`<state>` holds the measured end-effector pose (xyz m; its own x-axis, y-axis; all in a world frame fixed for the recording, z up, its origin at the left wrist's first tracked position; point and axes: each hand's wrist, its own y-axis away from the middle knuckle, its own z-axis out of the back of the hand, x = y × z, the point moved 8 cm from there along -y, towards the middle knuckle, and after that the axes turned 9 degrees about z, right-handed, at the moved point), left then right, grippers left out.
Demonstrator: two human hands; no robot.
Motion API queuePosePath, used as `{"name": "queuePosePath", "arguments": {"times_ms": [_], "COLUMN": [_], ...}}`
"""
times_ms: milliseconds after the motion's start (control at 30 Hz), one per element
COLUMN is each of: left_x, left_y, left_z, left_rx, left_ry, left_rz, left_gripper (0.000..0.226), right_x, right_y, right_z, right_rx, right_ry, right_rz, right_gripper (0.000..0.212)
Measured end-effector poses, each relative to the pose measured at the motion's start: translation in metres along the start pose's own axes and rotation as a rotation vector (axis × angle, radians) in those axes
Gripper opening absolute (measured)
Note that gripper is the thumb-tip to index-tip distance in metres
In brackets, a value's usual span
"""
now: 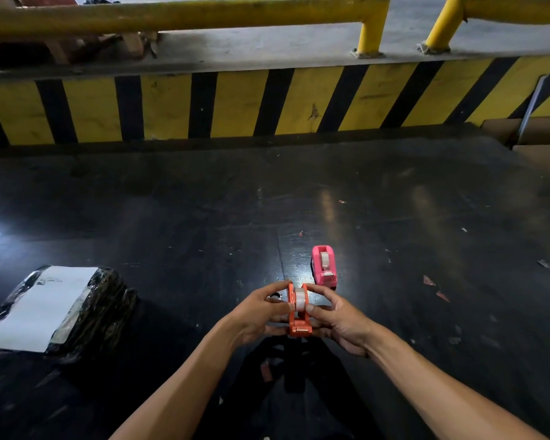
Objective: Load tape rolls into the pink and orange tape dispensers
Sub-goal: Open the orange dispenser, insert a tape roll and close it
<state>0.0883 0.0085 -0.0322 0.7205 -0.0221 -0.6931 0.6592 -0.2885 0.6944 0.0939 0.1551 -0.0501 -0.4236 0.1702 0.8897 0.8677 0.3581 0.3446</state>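
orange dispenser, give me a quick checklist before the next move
1. Orange dispenser held by both hands: ok, left hand and right hand grip its sides.
2. Tape roll between the side walls: ok.
3. Roll fully seated on its hub: cannot tell, fingers cover it.
4. Tape end pulled to the cutter: cannot tell.
5. Pink dispenser already holds a roll: ok, set down on the black surface beyond the hands.
6. Wrapped parcel clear of the work: ok, far left.
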Motion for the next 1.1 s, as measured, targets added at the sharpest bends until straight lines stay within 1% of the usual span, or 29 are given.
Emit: {"name": "queuePosePath", "arguments": {"times_ms": [133, 200, 233, 300, 367, 400, 467, 567, 633, 667, 733, 800, 833, 933, 1000, 1100], "left_x": [0.006, 0.011, 0.015, 0.023, 0.031, 0.037, 0.048, 0.053, 0.054, 0.054, 0.056, 0.059, 0.058, 0.054, 0.053, 0.053], "left_y": [-0.002, -0.004, -0.006, -0.009, -0.013, -0.016, -0.02, -0.016, -0.015, -0.015, -0.019, -0.021, -0.022, -0.021, -0.022, -0.022], "left_z": [0.0, 0.002, 0.003, 0.003, 0.004, 0.006, 0.015, 0.027, 0.025, 0.022, 0.019, 0.019, 0.02, 0.019, 0.021, 0.02], "left_rx": [-0.011, -0.047, -0.074, -0.128, -0.176, -0.203, -0.282, -0.412, -0.416, -0.403, -0.387, -0.391, -0.394, -0.408, -0.423, -0.433], "left_ry": [0.016, 0.052, 0.076, 0.131, 0.173, 0.154, -0.027, -0.458, -0.666, -0.766, -0.933, -1.004, -1.018, -1.044, -1.038, -1.012], "left_rz": [-0.006, -0.013, -0.015, -0.022, -0.04, -0.053, -0.092, -0.191, -0.266, -0.294, -0.347, -0.372, -0.383, -0.43, -0.445, -0.466], "left_gripper": [0.05, 0.047, 0.046, 0.047, 0.046, 0.046, 0.051, 0.063, 0.073, 0.074, 0.064, 0.05, 0.047, 0.044, 0.045, 0.054], "right_x": [-0.003, -0.003, -0.003, -0.003, -0.003, -0.003, -0.005, -0.017, -0.027, -0.03, -0.034, -0.033, -0.033, -0.031, -0.022, 0.0], "right_y": [-0.003, -0.004, -0.005, -0.006, -0.008, -0.009, -0.011, -0.009, -0.007, -0.005, -0.004, -0.003, -0.004, -0.004, -0.003, 0.0], "right_z": [-0.001, -0.002, -0.003, -0.009, -0.012, -0.009, -0.003, 0.002, 0.006, 0.008, 0.01, 0.011, 0.012, 0.012, 0.009, -0.003], "right_rx": [-0.032, -0.068, -0.067, -0.024, 0.004, -0.015, -0.045, 0.057, 0.112, 0.125, 0.14, 0.148, 0.15, 0.143, 0.067, -0.115], "right_ry": [0.073, 0.149, 0.197, 0.335, 0.558, 0.697, 0.922, 1.087, 1.18, 1.207, 1.234, 1.259, 1.274, 1.323, 1.298, 1.291], "right_rz": [0.006, 0.026, 0.038, 0.076, 0.155, 0.194, 0.229, 0.199, 0.205, 0.201, 0.2, 0.196, 0.207, 0.237, 0.289, 0.433], "right_gripper": [0.042, 0.033, 0.032, 0.039, 0.047, 0.052, 0.059, 0.051, 0.052, 0.054, 0.056, 0.056, 0.056, 0.051, 0.042, 0.029]}}
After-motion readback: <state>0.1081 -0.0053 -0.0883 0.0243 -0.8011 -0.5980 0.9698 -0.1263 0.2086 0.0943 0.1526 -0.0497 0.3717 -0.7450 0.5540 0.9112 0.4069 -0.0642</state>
